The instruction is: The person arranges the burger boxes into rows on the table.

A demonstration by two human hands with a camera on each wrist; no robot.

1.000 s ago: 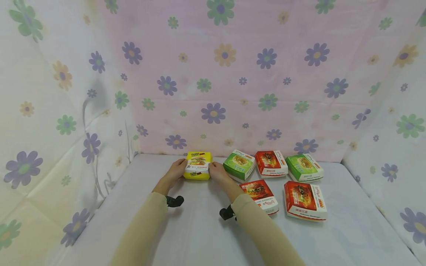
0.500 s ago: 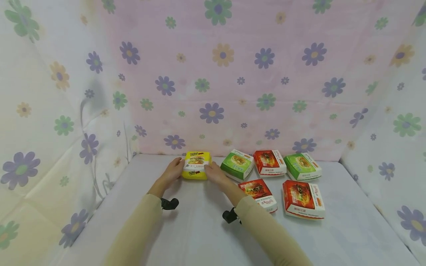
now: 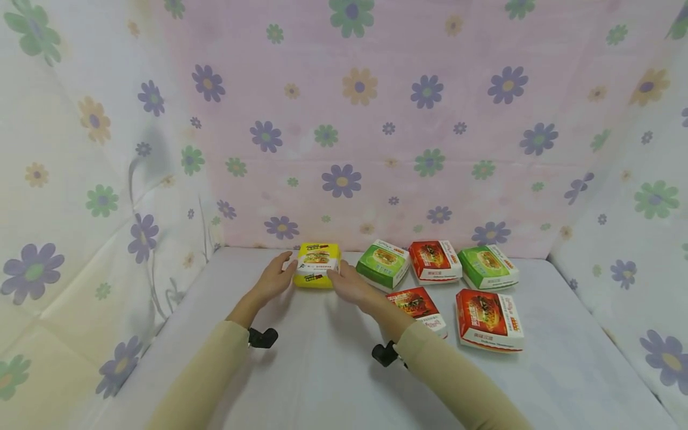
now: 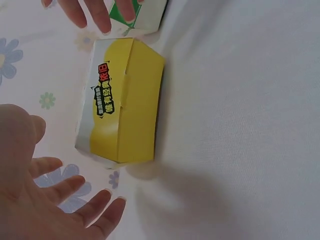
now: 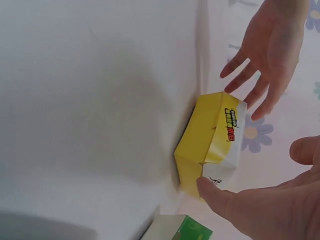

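While flanking squarish yellow-and-white cardboard burger box (image 3: 317, 260) at far side of white-clothed table (image 3: 322, 376), had left hand (image 3: 273, 280) and right hand (image 3: 355, 286) loosely spread, gripping nothing. Judged setting-down done; could not tell of work left with two green-and-white cartons (image 3: 383, 266), three red-and-white cartons (image 3: 432, 261), farther right.

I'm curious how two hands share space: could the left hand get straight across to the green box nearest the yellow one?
Probably not straight across: the yellow box and the right hand lie between the left hand and that green box. It would likely have to reach over them.
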